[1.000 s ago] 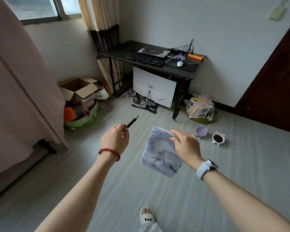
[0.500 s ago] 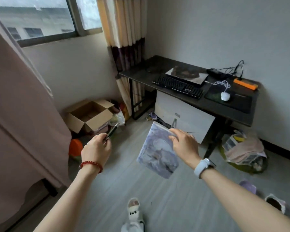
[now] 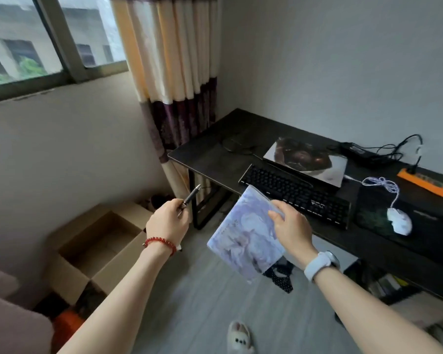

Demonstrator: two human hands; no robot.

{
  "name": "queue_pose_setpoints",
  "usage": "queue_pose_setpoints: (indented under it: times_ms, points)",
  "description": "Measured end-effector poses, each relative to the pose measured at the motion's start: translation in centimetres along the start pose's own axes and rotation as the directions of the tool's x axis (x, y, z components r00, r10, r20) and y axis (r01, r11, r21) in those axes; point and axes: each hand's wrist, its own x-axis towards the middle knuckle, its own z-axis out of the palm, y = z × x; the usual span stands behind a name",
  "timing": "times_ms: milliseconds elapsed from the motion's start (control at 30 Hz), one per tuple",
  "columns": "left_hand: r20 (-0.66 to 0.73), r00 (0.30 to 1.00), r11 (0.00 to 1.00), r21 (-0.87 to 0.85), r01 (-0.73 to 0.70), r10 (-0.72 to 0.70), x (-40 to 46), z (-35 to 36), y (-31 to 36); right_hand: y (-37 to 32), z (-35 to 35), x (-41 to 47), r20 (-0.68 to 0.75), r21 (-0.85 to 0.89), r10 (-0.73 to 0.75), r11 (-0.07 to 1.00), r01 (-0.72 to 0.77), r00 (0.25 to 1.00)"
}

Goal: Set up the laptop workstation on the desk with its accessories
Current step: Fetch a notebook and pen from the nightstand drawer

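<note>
keyboard point(image 3: 296, 195) logo blurred, no text readable

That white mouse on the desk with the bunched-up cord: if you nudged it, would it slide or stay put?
The white mouse sits on a dark mouse pad, so it would probably glide easily. It looks small, likely light. Its cord lies bundled behind it, floppy, and would probably drag along rather than hold it.

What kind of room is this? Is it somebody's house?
Probably a room in a home, maybe a bedroom or small study. A desk in the corner holds a closed laptop, a keyboard and a mouse, a curtain hangs by the window, and a cardboard box sits on the floor.
</note>
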Motion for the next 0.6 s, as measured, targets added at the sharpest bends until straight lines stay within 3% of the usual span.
queue_pose_setpoints:
  times_ms: [300, 600]
  points:
    - [0.071, 0.997, 0.999, 0.007, 0.034, -0.034, 22.4, 12.2, -1.7, 0.2, 10.4, 26.9, 0.095, 0.157, 0.071, 0.984, -0.085, 0.993]
    - [0.238, 0.962, 0.991, 0.053, 0.124, -0.133, 35.9, 19.2, -7.2, -0.3, 22.0, 44.3, 0.404, 0.037, 0.197, 0.972, -0.231, 0.893]
